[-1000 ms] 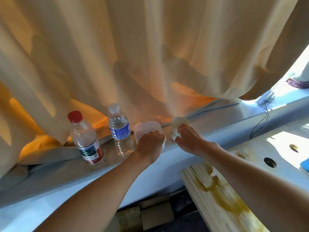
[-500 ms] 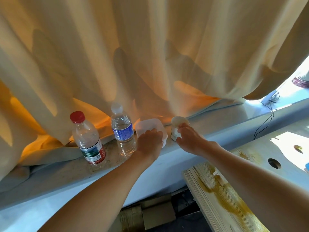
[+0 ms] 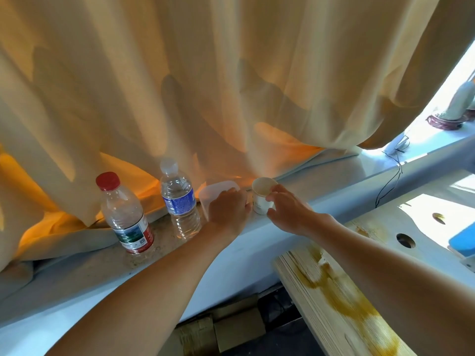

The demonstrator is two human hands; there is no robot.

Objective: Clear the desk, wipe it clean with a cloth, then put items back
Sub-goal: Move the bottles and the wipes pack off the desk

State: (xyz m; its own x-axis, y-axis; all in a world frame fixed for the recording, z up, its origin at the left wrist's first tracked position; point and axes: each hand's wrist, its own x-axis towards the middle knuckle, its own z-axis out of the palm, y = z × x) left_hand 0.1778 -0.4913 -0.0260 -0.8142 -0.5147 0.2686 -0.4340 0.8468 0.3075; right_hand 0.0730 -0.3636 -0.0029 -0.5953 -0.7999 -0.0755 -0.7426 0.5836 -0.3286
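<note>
On the window ledge (image 3: 334, 181) stand a red-capped bottle (image 3: 126, 214), a blue-labelled water bottle (image 3: 180, 199), a translucent plastic container (image 3: 216, 192) and a small paper cup (image 3: 261, 194). My left hand (image 3: 227, 210) grips the near side of the container, hiding most of it. My right hand (image 3: 288, 209) holds the paper cup, thumb at its rim and fingers round its side. The wooden desk (image 3: 341, 299), stained yellow, lies at the lower right.
A beige curtain (image 3: 205, 86) hangs down onto the ledge right behind the bottles. A black wire (image 3: 390, 181) trails from the ledge toward the desk. The desk has round holes (image 3: 405, 240) and a blue object (image 3: 462, 242) at the right edge. Cardboard (image 3: 223, 330) lies on the floor.
Both hands stay on the container and the cup at the ledge; the view has shifted slightly. My right thumb now sits at the cup's rim.
</note>
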